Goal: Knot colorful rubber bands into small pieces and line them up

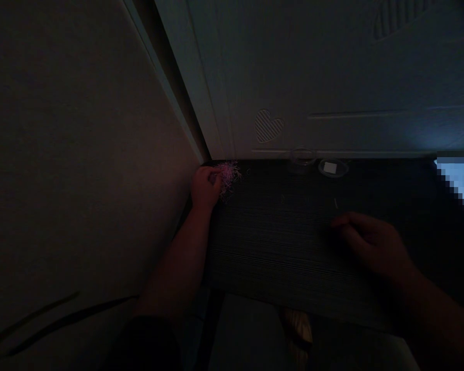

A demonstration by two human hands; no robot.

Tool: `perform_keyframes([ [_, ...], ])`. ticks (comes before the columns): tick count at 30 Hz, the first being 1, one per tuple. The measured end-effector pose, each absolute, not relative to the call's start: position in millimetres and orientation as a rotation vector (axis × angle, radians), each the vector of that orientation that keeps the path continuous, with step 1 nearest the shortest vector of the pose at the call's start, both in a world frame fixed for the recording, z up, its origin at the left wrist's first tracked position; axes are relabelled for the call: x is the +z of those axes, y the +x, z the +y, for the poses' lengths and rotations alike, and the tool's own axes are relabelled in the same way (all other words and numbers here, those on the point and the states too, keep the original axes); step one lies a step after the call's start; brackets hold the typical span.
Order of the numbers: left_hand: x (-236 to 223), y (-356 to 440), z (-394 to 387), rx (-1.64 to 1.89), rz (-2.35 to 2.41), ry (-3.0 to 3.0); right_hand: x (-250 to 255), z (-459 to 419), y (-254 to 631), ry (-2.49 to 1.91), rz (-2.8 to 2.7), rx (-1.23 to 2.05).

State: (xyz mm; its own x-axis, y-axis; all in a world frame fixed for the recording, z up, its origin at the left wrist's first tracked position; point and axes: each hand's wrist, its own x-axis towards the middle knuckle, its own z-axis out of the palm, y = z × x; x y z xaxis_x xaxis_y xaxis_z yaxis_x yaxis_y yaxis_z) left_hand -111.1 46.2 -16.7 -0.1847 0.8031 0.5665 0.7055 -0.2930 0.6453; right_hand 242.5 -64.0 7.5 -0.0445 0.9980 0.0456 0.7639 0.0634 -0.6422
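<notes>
pink shreds (229, 174) sit in a loose, tangled heap at the far left corner of the dark counter (255, 247), right where the wall (100, 154) meets the pale panel (340, 67). from my end of the feed, i have the left hand (206, 188) at the near-left side of that heap, fingers curled in and touching it; the gloom keeps me from telling whether it grips any strands. my right hand (371, 242) is well apart from it, over the right part of the counter, loosely curled with the forefinger reaching left; i cannot tell whether its fingertips pinch anything. just beyond them lies a thin pale strand (336, 203). along the panel's foot i make out a clear round container (302, 156) and, beside it, a shallow clear dish (333, 175) with a white square (330, 167) in it. a raised heart (268, 126) marks the panel above.
</notes>
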Motion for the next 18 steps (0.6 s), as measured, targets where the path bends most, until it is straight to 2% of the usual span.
perform_keyframes([
  [9,-24,-107,51,1.196,1.615,2.044,9,-64,240,-1.731,-1.875,0.628],
  [16,-6,-97,51,1.394,1.723,2.084,6,-63,240,-1.693,-1.877,0.623],
  [18,-1,-88,56,1.353,1.717,2.124,6,-63,240,-1.682,-1.873,0.633],
])
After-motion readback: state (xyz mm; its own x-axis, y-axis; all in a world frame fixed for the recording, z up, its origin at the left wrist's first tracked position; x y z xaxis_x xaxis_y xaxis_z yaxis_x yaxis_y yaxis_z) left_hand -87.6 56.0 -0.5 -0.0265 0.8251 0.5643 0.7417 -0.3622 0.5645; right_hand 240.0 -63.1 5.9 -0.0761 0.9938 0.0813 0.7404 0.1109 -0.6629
